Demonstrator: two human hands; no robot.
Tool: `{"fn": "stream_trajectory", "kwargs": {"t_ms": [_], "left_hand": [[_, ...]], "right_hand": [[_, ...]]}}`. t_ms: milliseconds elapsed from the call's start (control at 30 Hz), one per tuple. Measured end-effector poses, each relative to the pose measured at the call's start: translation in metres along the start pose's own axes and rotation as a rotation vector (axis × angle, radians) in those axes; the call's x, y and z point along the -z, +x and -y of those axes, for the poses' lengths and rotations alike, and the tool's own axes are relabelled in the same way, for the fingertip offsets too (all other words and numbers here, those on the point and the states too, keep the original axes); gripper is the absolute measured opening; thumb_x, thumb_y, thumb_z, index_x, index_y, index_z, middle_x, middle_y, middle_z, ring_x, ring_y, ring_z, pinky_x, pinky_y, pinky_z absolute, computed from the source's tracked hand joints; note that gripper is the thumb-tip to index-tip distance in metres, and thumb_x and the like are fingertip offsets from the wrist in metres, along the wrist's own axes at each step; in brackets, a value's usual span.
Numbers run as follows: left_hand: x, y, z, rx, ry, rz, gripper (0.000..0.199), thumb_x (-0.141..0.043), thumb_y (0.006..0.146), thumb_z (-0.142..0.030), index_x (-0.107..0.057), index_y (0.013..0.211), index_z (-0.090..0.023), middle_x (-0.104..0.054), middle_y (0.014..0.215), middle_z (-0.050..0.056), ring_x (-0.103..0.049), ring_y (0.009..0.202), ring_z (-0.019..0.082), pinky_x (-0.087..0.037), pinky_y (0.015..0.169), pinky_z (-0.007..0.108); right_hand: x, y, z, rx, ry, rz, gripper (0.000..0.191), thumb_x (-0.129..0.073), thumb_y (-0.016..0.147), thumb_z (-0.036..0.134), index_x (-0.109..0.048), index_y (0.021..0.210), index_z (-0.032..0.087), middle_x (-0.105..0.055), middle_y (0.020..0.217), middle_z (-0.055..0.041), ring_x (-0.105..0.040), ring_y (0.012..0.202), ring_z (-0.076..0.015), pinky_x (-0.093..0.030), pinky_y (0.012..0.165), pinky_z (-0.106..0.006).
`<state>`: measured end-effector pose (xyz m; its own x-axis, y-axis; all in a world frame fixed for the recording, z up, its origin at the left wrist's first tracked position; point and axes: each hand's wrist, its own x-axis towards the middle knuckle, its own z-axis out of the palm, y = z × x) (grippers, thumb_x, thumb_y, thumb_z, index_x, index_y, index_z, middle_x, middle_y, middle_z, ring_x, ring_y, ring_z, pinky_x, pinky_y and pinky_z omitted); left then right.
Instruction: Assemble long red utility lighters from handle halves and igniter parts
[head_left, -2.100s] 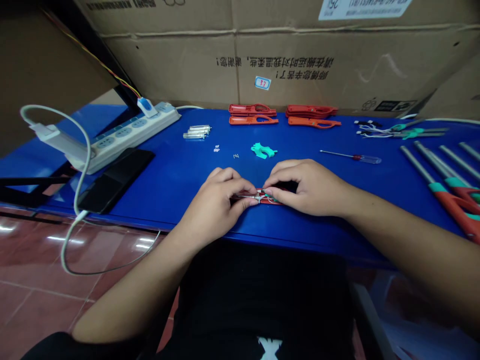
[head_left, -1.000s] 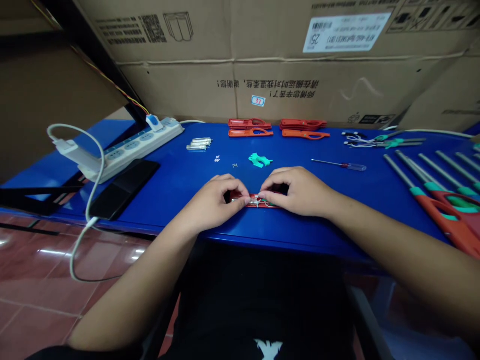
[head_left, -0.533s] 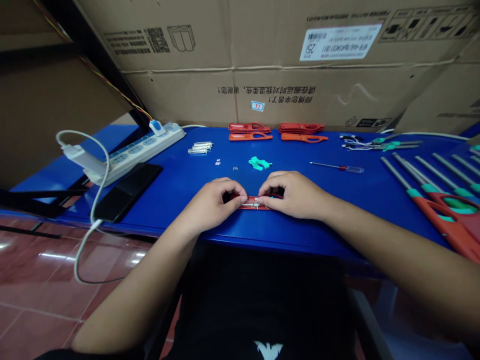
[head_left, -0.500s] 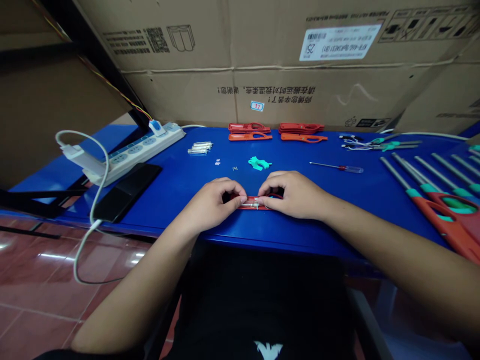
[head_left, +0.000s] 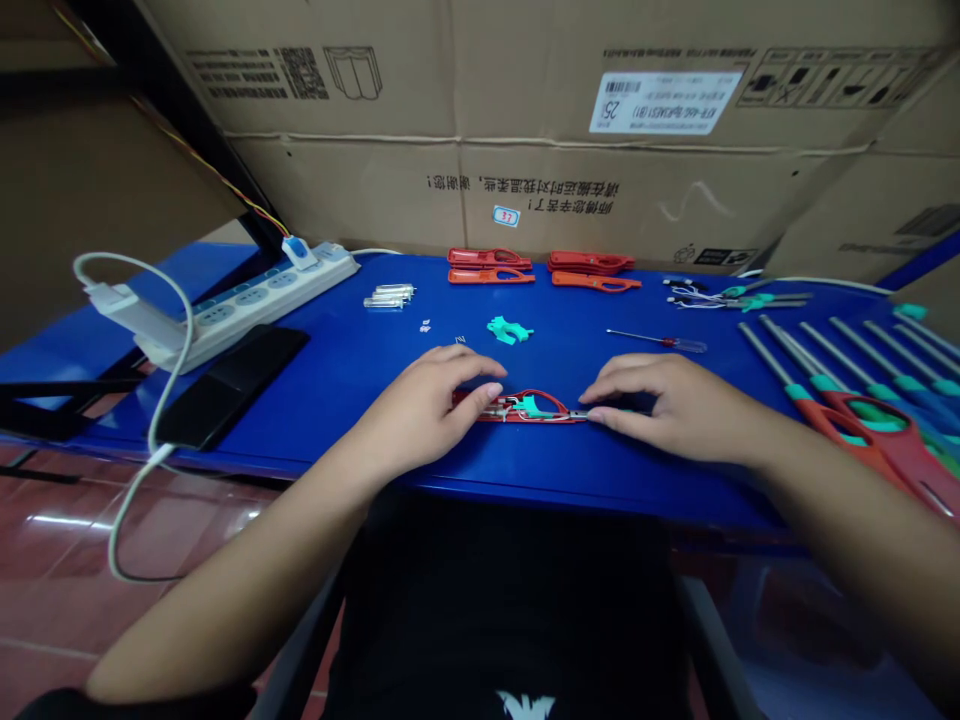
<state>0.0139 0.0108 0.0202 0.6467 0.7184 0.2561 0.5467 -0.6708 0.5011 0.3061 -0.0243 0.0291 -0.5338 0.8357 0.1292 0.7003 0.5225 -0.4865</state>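
A red lighter shell half lies open side up near the table's front edge. In it are a teal trigger, a white wire and a clear tank part partly hidden by my left thumb. My left hand curls over the shell's left end, thumb pressed on it, forefinger slightly raised. At the shell's right end, my right hand has thumb and forefinger at the metal tube, whose far part the fingers hide. Beyond the hands lie teal triggers, small metal pins and a screwdriver.
Red shell halves are stacked at the back, with more shell halves beside them. Clear tanks lie left of these. A power strip and black phone occupy the left. Assembled lighters and wired tubes lie right.
My right hand has moved right, from the shell's middle to the metal tube, uncovering the teal trigger. My left hand stays on the left end, its forefinger now lifted. The view has shifted slightly.
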Motion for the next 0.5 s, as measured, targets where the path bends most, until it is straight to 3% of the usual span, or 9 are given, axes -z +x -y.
{"fn": "stream_trajectory", "kwargs": {"t_ms": [133, 233, 500], "left_hand": [[-0.001, 0.012, -0.009, -0.129, 0.016, 0.107, 0.016, -0.059, 0.095, -0.024, -0.073, 0.103, -0.022, -0.067, 0.104, 0.005, -0.061, 0.102, 0.02, -0.046, 0.097, 0.038], [-0.005, 0.013, -0.009, -0.138, -0.021, 0.184, 0.015, -0.062, 0.092, -0.021, -0.073, 0.102, -0.022, -0.066, 0.1, 0.005, -0.062, 0.097, 0.02, -0.049, 0.09, 0.035], [-0.012, 0.009, -0.001, -0.09, -0.15, 0.175, 0.016, -0.06, 0.093, -0.019, -0.073, 0.102, -0.023, -0.063, 0.101, 0.004, -0.062, 0.096, 0.018, -0.05, 0.088, 0.032]], "right_hand": [[-0.014, -0.004, 0.0, 0.044, 0.043, -0.068, 0.023, -0.063, 0.091, 0.032, -0.074, 0.111, 0.025, -0.071, 0.102, -0.0048, -0.067, 0.092, -0.0179, -0.053, 0.083, -0.033], [-0.023, 0.0, 0.0, 0.122, 0.022, -0.073, 0.024, -0.062, 0.093, 0.028, -0.073, 0.114, 0.025, -0.069, 0.105, -0.0057, -0.065, 0.095, -0.0181, -0.052, 0.086, -0.033], [-0.033, 0.004, -0.002, 0.186, 0.022, -0.095, 0.021, -0.059, 0.093, 0.022, -0.074, 0.109, 0.024, -0.069, 0.098, -0.005, -0.064, 0.09, -0.0165, -0.052, 0.08, -0.031]]}}
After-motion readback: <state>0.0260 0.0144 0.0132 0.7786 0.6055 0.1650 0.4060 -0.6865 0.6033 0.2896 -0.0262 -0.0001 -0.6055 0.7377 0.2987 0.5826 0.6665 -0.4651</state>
